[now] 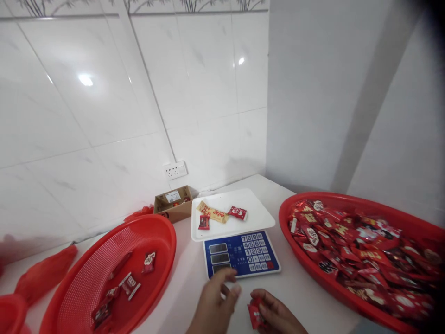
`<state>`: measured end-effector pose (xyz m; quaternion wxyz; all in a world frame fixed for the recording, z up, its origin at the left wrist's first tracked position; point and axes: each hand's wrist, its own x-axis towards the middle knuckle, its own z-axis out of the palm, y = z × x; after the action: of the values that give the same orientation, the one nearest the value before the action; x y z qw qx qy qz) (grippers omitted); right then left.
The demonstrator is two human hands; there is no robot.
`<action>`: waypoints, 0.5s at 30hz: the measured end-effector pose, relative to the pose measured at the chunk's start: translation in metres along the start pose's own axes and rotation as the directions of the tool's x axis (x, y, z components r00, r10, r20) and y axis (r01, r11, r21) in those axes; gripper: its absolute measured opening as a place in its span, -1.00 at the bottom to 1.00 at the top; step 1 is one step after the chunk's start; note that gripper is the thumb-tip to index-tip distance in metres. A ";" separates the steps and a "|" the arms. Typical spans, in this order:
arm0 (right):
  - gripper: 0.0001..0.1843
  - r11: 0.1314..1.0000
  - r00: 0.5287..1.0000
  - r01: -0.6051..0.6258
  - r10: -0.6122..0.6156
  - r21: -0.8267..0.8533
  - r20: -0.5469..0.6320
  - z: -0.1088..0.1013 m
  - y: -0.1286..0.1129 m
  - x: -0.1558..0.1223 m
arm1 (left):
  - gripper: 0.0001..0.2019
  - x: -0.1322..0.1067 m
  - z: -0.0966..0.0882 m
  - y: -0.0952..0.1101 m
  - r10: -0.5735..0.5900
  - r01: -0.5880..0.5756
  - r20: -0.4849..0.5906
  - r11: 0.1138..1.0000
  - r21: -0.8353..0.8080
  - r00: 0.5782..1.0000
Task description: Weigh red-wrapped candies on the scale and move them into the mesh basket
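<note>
In the head view my right hand (278,315) pinches a small red wrapped candy (255,314) just in front of the scale. My left hand (216,301) hovers beside it, fingers curved and apart, with nothing seen in them. Its fingertips overlap the lower edge of the blue scale panel (239,254), which has number keys and dark displays. Behind the panel, the white scale tray (250,204) carries a long tan-wrapped snack (212,212), a red packet (238,213) and a small dark red packet (204,222).
At right a large red basin (288,227) is heaped with red-wrapped sweets (365,260). On the left, a red perforated basket (79,264) holds several packets. A cardboard box (174,212), a red mesh bag (45,273) and a wall socket (175,170) are beyond.
</note>
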<state>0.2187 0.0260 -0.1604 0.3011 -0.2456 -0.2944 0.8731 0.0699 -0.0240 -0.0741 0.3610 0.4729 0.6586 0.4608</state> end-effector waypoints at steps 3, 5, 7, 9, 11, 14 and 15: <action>-0.62 0.999 0.996 0.031 -0.028 -0.033 0.083 0.000 0.005 0.002 | -0.60 -0.015 0.017 -0.028 0.008 -0.022 0.148 0.995 0.093 0.989; -0.60 0.997 0.991 0.050 -0.042 -0.057 0.125 0.001 0.007 0.003 | -0.59 -0.017 0.021 -0.039 -0.012 -0.010 0.238 0.996 0.088 0.971; -0.58 0.995 0.990 0.053 -0.041 -0.086 0.133 0.001 0.008 0.003 | -0.65 -0.018 0.022 -0.042 -0.033 0.013 0.270 0.997 0.077 0.962; -0.56 0.994 0.992 0.045 -0.032 -0.103 0.125 0.001 0.008 0.002 | -0.71 -0.018 0.021 -0.040 -0.057 0.039 0.258 0.997 0.071 0.965; -0.54 0.994 0.993 0.040 -0.028 -0.104 0.116 0.001 0.008 0.002 | -0.73 -0.018 0.020 -0.036 -0.093 0.082 0.245 0.995 0.058 0.965; -0.52 0.993 0.995 0.036 -0.025 -0.115 0.100 0.001 0.007 0.001 | -0.75 -0.019 0.019 -0.032 -0.138 0.137 0.232 0.990 0.022 0.963; -0.52 0.992 0.995 0.036 -0.024 -0.123 0.098 0.001 0.006 0.001 | -0.76 -0.019 0.018 -0.032 -0.134 0.135 0.230 0.991 0.009 0.964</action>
<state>0.2150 0.0223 -0.1641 0.2836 -0.2169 -0.3661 0.8594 0.0829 -0.0413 -0.1091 0.4667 0.4760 0.6415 0.3796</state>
